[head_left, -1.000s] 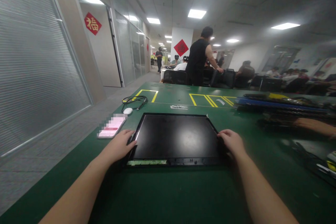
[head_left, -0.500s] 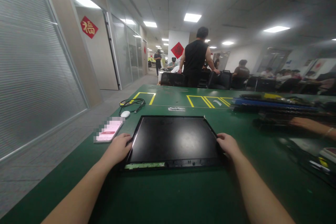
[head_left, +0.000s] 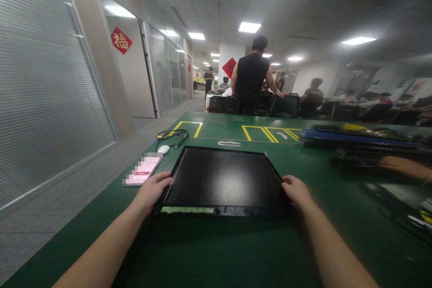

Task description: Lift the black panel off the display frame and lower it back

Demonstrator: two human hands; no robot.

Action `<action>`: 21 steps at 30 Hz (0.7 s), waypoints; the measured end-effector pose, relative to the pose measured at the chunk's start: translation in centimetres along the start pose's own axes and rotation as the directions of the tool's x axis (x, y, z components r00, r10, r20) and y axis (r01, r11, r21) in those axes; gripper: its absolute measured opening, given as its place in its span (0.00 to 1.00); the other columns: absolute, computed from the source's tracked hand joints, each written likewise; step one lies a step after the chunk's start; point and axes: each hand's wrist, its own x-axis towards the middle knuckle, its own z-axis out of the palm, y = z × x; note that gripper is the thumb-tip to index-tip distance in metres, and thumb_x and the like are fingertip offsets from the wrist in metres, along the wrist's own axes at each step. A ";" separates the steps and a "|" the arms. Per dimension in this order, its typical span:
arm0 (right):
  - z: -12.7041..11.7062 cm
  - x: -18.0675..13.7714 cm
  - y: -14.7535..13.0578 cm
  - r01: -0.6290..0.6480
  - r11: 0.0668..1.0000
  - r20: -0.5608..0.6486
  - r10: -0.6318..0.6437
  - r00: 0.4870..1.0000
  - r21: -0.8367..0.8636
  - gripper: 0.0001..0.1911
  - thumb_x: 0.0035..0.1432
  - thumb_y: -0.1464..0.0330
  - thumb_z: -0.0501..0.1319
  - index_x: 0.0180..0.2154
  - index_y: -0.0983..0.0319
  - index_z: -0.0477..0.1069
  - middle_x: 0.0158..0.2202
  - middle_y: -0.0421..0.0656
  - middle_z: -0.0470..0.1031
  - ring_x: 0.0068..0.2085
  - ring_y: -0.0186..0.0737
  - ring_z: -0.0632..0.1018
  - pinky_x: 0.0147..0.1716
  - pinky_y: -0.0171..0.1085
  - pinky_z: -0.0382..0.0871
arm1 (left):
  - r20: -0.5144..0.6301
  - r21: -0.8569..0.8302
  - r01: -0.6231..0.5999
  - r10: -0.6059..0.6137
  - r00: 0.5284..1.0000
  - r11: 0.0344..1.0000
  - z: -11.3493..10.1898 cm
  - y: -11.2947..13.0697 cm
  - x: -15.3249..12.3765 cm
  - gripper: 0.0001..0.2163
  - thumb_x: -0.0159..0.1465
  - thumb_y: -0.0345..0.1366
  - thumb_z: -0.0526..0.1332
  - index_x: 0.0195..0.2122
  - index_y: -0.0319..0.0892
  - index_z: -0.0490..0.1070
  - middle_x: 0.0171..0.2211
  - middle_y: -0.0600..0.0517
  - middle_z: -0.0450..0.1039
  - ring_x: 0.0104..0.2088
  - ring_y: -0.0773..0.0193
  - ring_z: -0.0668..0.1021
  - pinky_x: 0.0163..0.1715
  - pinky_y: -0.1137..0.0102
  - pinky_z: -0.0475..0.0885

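A black laptop screen panel in a thin dark frame lies screen side up before me, with a green strip along the left of its near edge. My left hand grips the left side of the frame, thumb and fingers closed on the rim. On the opposite side my right hand holds the right rim; some of its fingers are hidden under the edge. Whether the panel rests fully on the green table or is slightly raised I cannot tell.
Left of the panel are a phone with a pink screen, a white mouse and a coiled black cable. Stacked dark parts lie at the right, beside another person's hand. Yellow tape marks the green table.
Both hands keep their hold on the screen panel. The whole view has shifted slightly, so most things appear a little farther right. The standing person ahead has lowered one arm.
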 end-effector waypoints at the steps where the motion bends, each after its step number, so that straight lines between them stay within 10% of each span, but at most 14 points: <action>1: 0.0 0.0 0.0 -0.004 1.000 0.005 0.004 1.000 0.005 0.14 0.54 0.68 0.59 0.41 0.59 0.79 0.40 0.44 0.82 0.41 0.44 0.81 0.36 0.36 0.70 | 0.003 -0.116 0.067 -0.068 0.998 0.991 0.2 0.4 -0.4 0.15 0.61 0.30 0.65 0.50 0.37 0.77 0.31 0.46 0.84 0.28 0.55 0.84 0.28 0.66 0.80; 7: -0.2 -0.2 -0.3 -0.010 1.000 -0.003 0.010 1.000 -0.005 0.12 0.54 0.68 0.60 0.40 0.58 0.78 0.40 0.45 0.83 0.41 0.45 0.82 0.36 0.37 0.70 | 0.105 -0.501 0.225 -0.199 0.974 0.836 0.8 1.5 -1.2 0.25 0.63 0.23 0.64 0.62 0.37 0.68 0.25 0.48 0.82 0.20 0.57 0.83 0.20 0.68 0.79; 21: -0.1 -0.1 -0.3 -0.001 0.999 -0.003 0.001 1.000 -0.040 0.12 0.54 0.67 0.59 0.40 0.58 0.78 0.41 0.45 0.82 0.44 0.45 0.81 0.39 0.37 0.71 | 0.150 -0.609 0.232 -0.178 0.973 0.758 1.2 1.7 -1.2 0.31 0.66 0.19 0.56 0.70 0.41 0.57 0.27 0.51 0.82 0.18 0.62 0.82 0.19 0.72 0.79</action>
